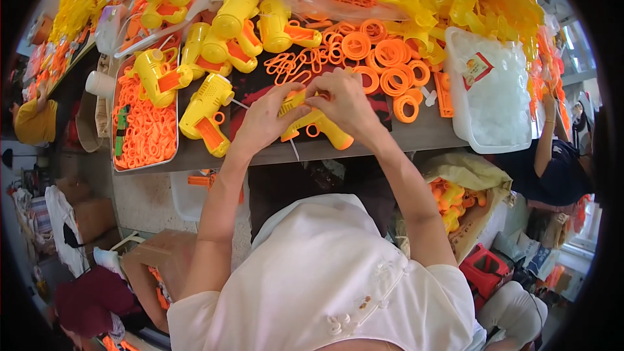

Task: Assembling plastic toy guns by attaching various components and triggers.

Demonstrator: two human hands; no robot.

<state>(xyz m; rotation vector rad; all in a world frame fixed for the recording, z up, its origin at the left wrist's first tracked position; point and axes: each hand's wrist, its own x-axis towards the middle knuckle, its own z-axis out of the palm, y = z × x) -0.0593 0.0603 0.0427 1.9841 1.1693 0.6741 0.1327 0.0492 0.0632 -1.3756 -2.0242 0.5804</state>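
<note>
Both hands are on a yellow, pistol-shaped plastic toy body (333,131) near the table's front edge. My left hand (263,117) grips its left side, with thumb and fingers closed on it. The fingers of my right hand (348,99) are bent and pinched together at its top; a small part between them is too hidden to name. Left of my left hand lies a similar yellow toy (207,110) with an orange grip. Several orange rings (394,58) are heaped beyond my right hand, and orange loop-shaped pieces (286,65) lie beyond my left.
A metal tray (144,168) of small orange parts stands at left, more yellow toys (231,16) behind it. On the right are a white tub (461,114) of clear pieces and a heap of yellow shells (481,6). An open sack (481,172) sits below. Other people work on both sides.
</note>
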